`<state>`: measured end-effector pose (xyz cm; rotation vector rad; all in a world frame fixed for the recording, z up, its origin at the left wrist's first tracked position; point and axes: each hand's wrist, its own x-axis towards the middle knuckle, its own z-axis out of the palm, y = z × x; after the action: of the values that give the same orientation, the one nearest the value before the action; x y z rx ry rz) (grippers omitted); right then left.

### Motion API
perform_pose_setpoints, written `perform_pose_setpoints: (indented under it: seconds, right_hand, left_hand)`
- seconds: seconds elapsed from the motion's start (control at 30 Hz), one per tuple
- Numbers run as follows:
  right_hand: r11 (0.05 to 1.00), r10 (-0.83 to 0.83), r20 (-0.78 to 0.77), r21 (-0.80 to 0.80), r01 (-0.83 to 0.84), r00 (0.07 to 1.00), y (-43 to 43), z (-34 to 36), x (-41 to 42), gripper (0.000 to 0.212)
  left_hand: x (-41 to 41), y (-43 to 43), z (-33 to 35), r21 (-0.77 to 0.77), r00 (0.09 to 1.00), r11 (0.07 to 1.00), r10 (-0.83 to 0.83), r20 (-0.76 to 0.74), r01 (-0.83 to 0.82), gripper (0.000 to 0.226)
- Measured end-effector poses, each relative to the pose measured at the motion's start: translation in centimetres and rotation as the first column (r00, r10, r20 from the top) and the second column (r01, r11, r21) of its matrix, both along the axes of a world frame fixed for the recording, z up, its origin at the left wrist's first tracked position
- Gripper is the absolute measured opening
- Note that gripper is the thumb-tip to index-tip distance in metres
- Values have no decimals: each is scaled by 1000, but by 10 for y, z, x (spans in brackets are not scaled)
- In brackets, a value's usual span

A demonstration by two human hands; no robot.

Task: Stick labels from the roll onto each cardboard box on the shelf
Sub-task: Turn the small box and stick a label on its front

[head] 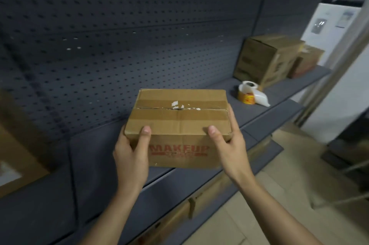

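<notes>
Two bare forearms are reaching forward from the lower edge of the view, angling in toward each other. The left hand (130, 153) is gripping the near left corner of a cardboard box (179, 117), its thumb lying flat on the top face while its fingers are going out of sight round the side. The right hand (229, 145) is mirroring it at the near right corner, thumb pressing on top, fingers curling along the right side.
</notes>
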<state>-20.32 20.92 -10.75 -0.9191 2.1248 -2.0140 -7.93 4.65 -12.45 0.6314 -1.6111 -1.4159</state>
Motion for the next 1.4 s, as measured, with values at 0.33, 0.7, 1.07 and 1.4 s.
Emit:
perform_pose_setpoints:
  seconds: [0.33, 0.7, 1.07, 1.4]
  right_hand:
    - [977, -211, 31, 41, 209, 977, 84, -17, -81, 79]
    - [996, -82, 51, 51, 79, 995, 121, -17, -204, 75]
    - [990, 133, 125, 20, -136, 983, 49, -14, -289, 56]
    - [967, 220, 96, 107, -230, 971, -38, -13, -328, 44]
  left_hand:
    - [-113, 60, -5, -6, 980, 981, -194, 47, 195, 44]
    - [-220, 97, 0, 20, 985, 992, -124, 122, 123, 27]
    - [-265, 50, 6, 65, 979, 996, 42, 199, -56, 21]
    - [-278, -16, 8, 112, 966, 980, 137, 219, -164, 25]
